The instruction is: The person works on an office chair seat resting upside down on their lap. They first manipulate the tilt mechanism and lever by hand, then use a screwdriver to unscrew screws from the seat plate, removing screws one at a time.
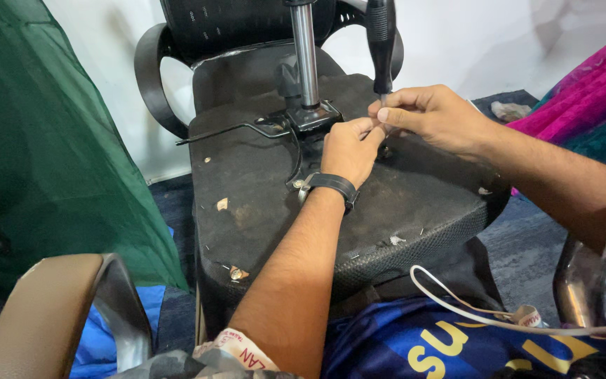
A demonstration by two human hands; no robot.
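Your right hand (435, 116) pinches the thin metal shaft of a black-handled screwdriver (381, 43), its handle rising straight above your fingers, while your left hand (348, 149) closes narrowly around the tip just below that pinch, where it meets the black underside of the overturned office chair seat (261, 189). You appear to be seating the tip on a fastener hidden under your fingers, right of the chrome column (305, 56); turning seems to call for steady downward pressure.
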